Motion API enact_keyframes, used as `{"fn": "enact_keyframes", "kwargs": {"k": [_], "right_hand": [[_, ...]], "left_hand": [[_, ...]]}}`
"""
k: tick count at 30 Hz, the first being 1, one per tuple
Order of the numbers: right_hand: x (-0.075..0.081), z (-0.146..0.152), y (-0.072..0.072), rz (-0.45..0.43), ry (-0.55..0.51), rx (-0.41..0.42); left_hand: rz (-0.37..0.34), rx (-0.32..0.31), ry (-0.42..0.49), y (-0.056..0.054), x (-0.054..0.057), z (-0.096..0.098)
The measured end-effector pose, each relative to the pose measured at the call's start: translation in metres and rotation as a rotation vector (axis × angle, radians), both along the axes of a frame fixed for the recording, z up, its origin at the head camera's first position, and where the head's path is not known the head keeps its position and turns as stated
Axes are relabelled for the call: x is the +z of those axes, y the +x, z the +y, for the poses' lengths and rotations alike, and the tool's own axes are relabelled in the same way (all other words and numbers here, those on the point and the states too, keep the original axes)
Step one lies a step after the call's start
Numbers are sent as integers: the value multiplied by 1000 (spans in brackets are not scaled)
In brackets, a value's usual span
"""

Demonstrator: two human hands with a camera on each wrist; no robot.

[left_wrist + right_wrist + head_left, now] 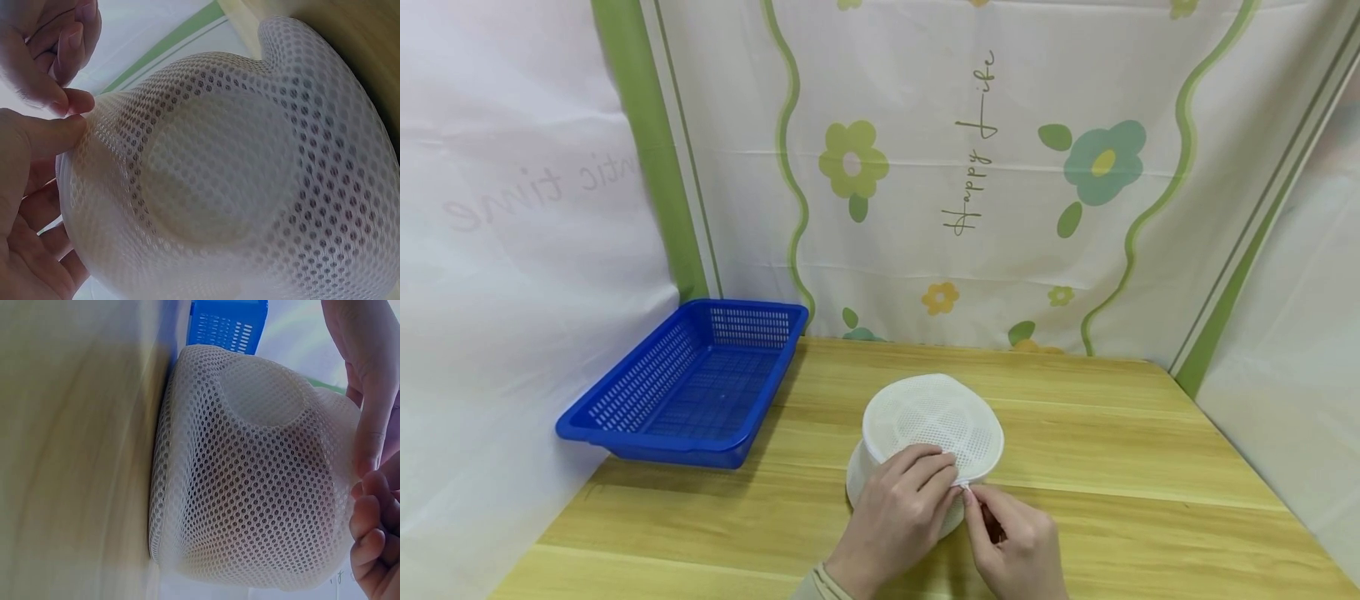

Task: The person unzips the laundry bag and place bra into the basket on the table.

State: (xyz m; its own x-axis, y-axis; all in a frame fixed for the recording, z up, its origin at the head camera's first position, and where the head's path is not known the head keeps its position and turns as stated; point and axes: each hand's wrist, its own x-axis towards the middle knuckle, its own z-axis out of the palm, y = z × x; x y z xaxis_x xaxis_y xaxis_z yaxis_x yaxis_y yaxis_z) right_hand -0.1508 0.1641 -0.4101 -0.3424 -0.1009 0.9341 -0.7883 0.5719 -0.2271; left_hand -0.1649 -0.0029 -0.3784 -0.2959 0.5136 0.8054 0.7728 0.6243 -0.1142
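Observation:
A white mesh laundry bag (917,412), round and drum-shaped, stands on the wooden table in front of me. My left hand (895,521) grips its near upper rim, fingers lying over the top and thumb against the side. Close beside that thumb, my right hand (1021,542) pinches the small white zipper pull (964,485) at the rim between thumb and forefinger. From the left wrist view, the bag's mesh side (325,175) bulges and shows a paler round patch (219,169). Both hands' fingertips meet at the rim there.
A blue perforated plastic basket (715,392) sits at the table's left. Behind the wooden table (1150,467) hangs a flower-printed curtain (917,250), with more pale cloth at the left (512,292) and right sides.

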Motion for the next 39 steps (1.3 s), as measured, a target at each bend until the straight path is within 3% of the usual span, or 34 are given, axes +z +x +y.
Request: {"fn": "enact_keyframes", "kwargs": {"k": [4,13,28,39], "right_hand": [[-2,1,-1,-7,6,16],[2,0,1,-1,-4,-74],[4,2,0,-13,-57,-111],[4,0,1,-15,-13,-34]], "left_hand": [[12,-1,-2,0,0,0],[25,-3,-3,1,0,-1],[37,4,4,1,0,-1],[22,1,20,1,0,0]]}}
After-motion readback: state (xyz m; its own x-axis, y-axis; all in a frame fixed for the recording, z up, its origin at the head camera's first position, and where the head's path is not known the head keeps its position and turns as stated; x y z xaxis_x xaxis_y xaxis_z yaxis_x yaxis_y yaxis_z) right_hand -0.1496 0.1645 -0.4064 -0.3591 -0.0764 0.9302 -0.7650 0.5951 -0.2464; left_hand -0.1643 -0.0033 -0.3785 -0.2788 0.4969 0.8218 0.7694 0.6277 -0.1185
